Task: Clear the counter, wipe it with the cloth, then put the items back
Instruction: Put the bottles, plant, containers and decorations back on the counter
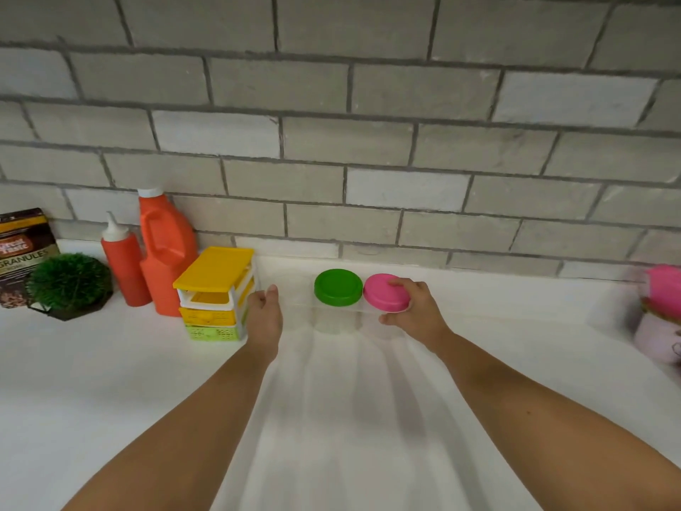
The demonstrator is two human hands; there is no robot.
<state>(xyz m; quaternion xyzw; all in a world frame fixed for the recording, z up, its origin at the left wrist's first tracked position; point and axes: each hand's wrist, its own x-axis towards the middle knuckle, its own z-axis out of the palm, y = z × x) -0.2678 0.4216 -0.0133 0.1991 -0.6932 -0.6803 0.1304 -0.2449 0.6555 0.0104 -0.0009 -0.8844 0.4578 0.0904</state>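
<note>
Two clear jars stand side by side near the back of the white counter (479,363), one with a green lid (338,287), one with a pink lid (383,293). They seem to sit in a faint clear rack (294,307) that is hard to make out. My right hand (412,311) grips the pink-lidded jar, fingers over the lid and thumb at its side. My left hand (265,315) is at the rack's left end, thumb up, fingers curled round its edge, beside a yellow drawer unit (215,293). No cloth is in view.
At the back left stand an orange jug (166,252), a red squeeze bottle (123,263), a small green plant (70,285) and a granules packet (22,248). A pink-topped container (663,311) is at the right edge. A grey tiled wall (368,123) backs the counter.
</note>
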